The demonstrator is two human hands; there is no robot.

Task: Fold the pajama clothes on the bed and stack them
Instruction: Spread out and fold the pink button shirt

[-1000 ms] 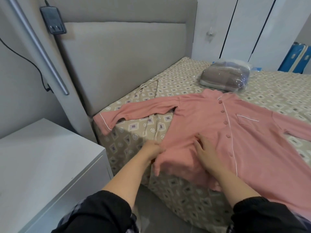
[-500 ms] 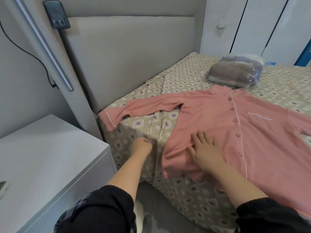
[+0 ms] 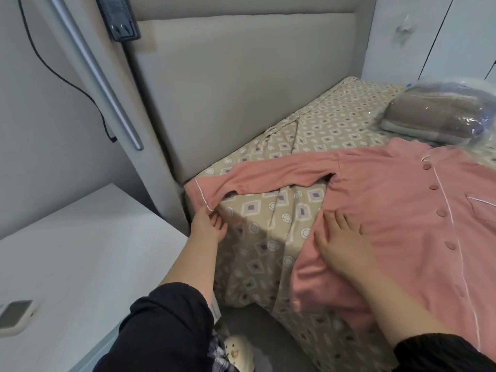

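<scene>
— Moved since half a second ago is the left hand (image 3: 209, 224): it is carried from the side of the bed (image 3: 268, 237) up to the cuff (image 3: 201, 197) at the bed's corner.
— Is the cuff gripped?
— The cuff's piped edge is touched by the thumb and fingertips. Whether it is pinched cannot be told, since the fingers are only loosely curled.
— And the right hand (image 3: 341, 245)?
— It is laid flat, fingers straight and spread, on the lower left part of the pink pajama top (image 3: 402, 224).
— Where is the top placed?
— It is spread face up on the patterned bed, buttons closed, its hem draped over the near edge. One sleeve (image 3: 276, 174) is stretched toward the headboard (image 3: 241, 89) corner, the cuff hung over the side.
— What else is seen?
— A plastic-wrapped bundle (image 3: 434, 116) is set on the bed just beyond the collar. A white surface (image 3: 80, 251) is stood beside the bed, with a small grey-screened device (image 3: 16, 315) at its left edge.
</scene>
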